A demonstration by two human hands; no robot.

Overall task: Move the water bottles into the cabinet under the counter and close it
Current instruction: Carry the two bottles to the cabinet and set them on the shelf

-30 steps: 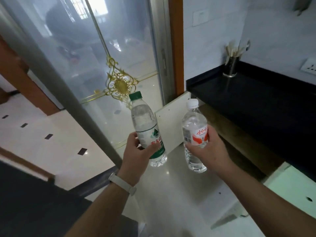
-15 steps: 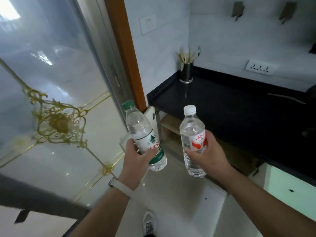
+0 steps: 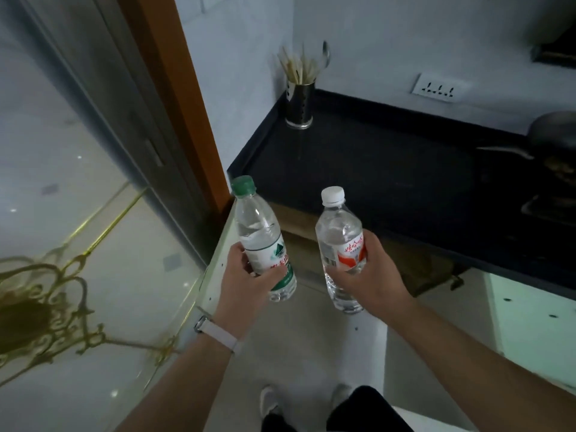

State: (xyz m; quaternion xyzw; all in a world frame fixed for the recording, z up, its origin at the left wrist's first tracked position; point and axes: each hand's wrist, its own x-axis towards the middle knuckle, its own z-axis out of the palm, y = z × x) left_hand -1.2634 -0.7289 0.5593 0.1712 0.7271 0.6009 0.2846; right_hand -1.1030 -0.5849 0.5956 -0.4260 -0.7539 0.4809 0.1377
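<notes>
In the air just off the desk's (image 3: 374, 169) front-left corner: one green-capped water bottle (image 3: 261, 238) in the left hand (image 3: 246, 282), one white-capped water bottle (image 3: 338, 241) in the right hand (image 3: 371, 275), fingers (image 3: 272, 275) curled round each label. Beneath the front edge, one open cabinet (image 3: 405, 263), left door (image 3: 218, 269) and right door (image 3: 536, 332) swung wide. At the back-left corner, one chopstick holder (image 3: 300, 102); at the right edge, one pan (image 3: 551, 132).

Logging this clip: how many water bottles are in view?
2. The clear plastic green-capped bottle is in the left hand; the clear plastic white-capped bottle is in the right hand. The cabinet is mostly hidden.
</notes>
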